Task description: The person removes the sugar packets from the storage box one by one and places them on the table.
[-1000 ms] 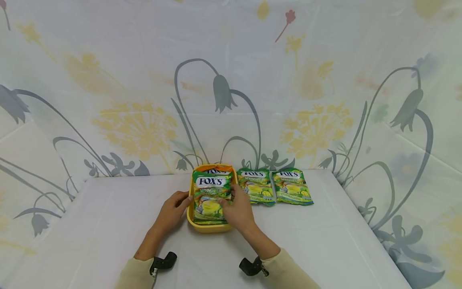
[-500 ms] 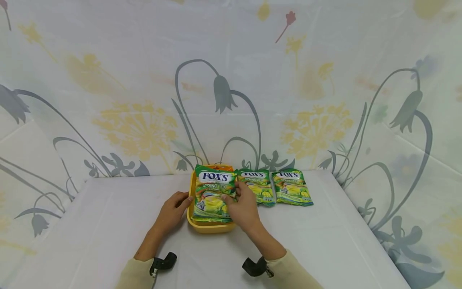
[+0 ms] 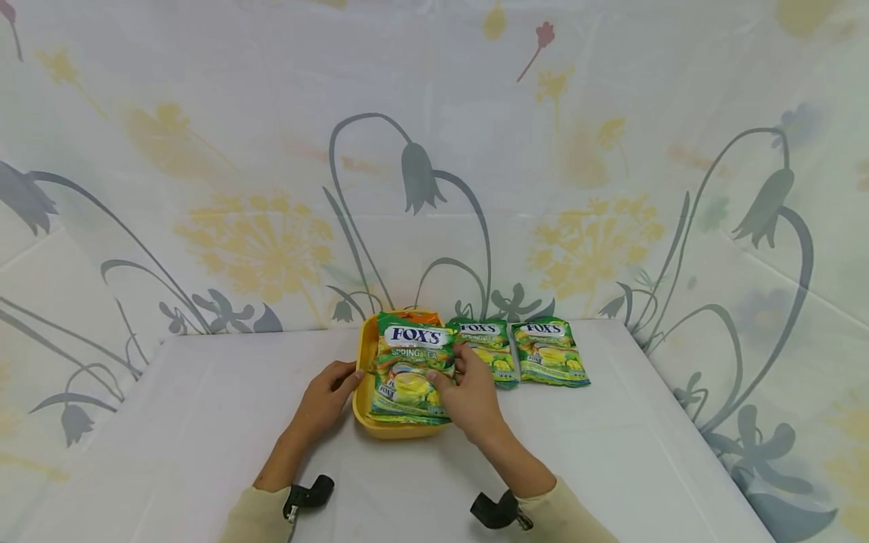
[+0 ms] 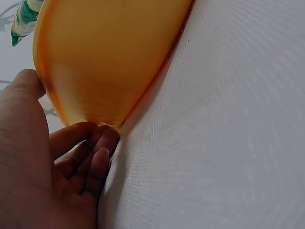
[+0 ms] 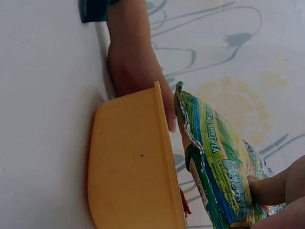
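Observation:
My right hand (image 3: 473,394) pinches a green FOX'S Spring Tea candy bag (image 3: 416,369) by its right side, thumb on the front. In the right wrist view that candy bag (image 5: 214,157) is lifted above the rim of a yellow plastic tub (image 5: 133,157). My left hand (image 3: 326,396) holds the tub's left side, and in the left wrist view its thumb lies on the rim while curled fingers (image 4: 97,164) touch the wall low down. An orange bag (image 3: 428,317) shows inside the tub behind the held one; the rest of the contents is hidden.
Two more green candy bags lie right of the tub: the nearer candy bag (image 3: 498,358) is partly covered by the held one, the farther candy bag (image 3: 551,353) is in full view. A white cloth covers the table (image 3: 645,452); a flower-patterned sheet (image 3: 509,151) hangs behind.
My right hand has raised the green candy bag from inside the tub and shifted it to the right. The left hand and the tub have stayed in place.

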Motion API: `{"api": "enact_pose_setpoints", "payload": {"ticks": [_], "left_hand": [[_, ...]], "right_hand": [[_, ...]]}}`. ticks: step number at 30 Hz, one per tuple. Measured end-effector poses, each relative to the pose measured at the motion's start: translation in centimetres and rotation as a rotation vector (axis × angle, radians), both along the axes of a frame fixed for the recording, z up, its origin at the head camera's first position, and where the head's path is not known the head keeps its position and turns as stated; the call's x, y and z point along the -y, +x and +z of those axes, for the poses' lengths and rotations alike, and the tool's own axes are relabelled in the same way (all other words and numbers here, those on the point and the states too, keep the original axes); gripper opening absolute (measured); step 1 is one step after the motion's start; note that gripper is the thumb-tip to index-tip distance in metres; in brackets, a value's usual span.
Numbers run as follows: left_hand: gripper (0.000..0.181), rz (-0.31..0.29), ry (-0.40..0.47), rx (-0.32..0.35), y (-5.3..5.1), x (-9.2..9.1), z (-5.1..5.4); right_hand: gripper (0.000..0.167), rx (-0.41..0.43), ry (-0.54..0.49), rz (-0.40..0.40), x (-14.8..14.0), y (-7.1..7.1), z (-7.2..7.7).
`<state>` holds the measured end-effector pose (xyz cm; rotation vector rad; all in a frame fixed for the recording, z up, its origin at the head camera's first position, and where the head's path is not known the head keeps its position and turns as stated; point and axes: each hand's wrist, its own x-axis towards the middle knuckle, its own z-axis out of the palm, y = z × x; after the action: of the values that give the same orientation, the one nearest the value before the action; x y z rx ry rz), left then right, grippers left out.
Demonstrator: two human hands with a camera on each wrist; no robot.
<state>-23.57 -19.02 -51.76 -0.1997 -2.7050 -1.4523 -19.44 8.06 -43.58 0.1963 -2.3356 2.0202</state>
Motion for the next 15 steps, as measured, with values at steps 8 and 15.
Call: {"api": "enact_pose_setpoints", "payload": {"ticks": [8,15], "left_hand": [[0.049,0.000,-0.011,-0.005,0.1,0.0,0.0],[0.048,0.002,-0.021,-0.011,0.2,-0.1,0.2]], "right_hand": [[0.056,0.052,-0.003,0.005,-1.9,0.2,-0.4],[0.053,0.069,0.027,-0.013,-3.6,0.7,-0.5]]}}
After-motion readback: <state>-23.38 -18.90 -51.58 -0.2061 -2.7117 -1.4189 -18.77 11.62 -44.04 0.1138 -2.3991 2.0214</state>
